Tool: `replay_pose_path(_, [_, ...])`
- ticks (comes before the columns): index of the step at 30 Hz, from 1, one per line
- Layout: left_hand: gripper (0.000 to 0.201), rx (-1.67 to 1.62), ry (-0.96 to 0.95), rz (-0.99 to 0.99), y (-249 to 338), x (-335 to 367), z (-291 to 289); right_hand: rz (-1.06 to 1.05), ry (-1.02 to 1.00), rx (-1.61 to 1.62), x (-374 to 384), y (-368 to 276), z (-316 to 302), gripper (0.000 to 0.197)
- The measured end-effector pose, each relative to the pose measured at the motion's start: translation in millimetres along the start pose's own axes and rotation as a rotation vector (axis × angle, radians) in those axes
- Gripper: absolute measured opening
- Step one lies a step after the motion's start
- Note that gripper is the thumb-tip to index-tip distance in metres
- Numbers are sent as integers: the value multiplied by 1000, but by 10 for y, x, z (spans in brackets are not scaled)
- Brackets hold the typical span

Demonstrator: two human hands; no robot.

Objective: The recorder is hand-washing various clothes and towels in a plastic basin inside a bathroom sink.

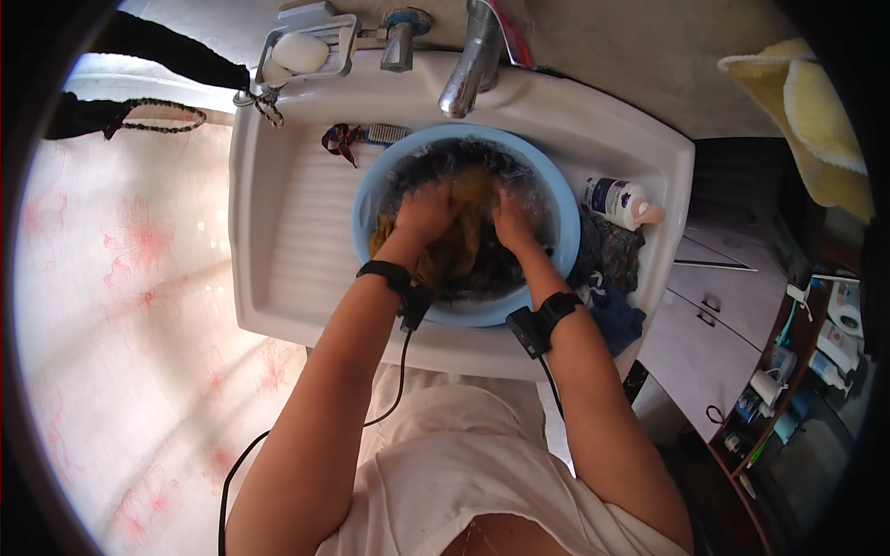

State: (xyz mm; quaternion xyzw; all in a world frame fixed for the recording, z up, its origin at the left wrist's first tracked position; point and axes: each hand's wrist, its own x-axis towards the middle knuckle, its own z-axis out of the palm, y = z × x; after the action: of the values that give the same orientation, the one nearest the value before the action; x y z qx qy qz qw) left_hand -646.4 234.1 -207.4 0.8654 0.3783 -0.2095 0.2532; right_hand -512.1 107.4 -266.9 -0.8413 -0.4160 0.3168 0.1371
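Observation:
A light blue basin (563, 199) of soapy water stands in the sink. A wet mustard-yellow cloth (468, 236) lies in it, partly under water, with darker fabric and suds around it. My left hand (426, 213) is closed on the cloth at the left; its fingertips are hidden in the folds. Across from it, my right hand (513, 221) grips the same cloth from the right, fingers partly hidden and slightly blurred. Between both hands a bunch of the cloth is raised.
The white sink (292, 213) has a faucet (471, 69) above the basin. A brush (385, 134) lies at the left rim. On the right are a white bottle (619, 202) and damp clothes (612, 310). Soap (299, 53) sits in a rack; a yellow towel (816, 120) hangs far right.

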Motion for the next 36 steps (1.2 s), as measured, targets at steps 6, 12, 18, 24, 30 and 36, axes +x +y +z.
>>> replay_pose_path(6, [78,-473,264,61,-113,-192,-57,-68,218,391,32,75,-172,34])
replay_pose_path(12, [61,-281,13,-133,143,-564,-342,-263,202,580,-292,-63,-580,20])
replay_pose_path(18, [20,-771,652,353,-116,-701,-315,-241,-78,998,-541,-417,-1083,15])
replay_pose_path(24, [14,-1018,319,132,-6,-950,-888,-411,-123,551,-830,-783,-1312,28])
replay_pose_path(30, [22,-1114,379,162,191,-1269,-1098,-272,117,13,-723,-549,-1096,27])
replay_pose_path(36, [37,-1776,6,-66,-146,-1398,-1252,-47,230,186,-699,-263,-984,18])
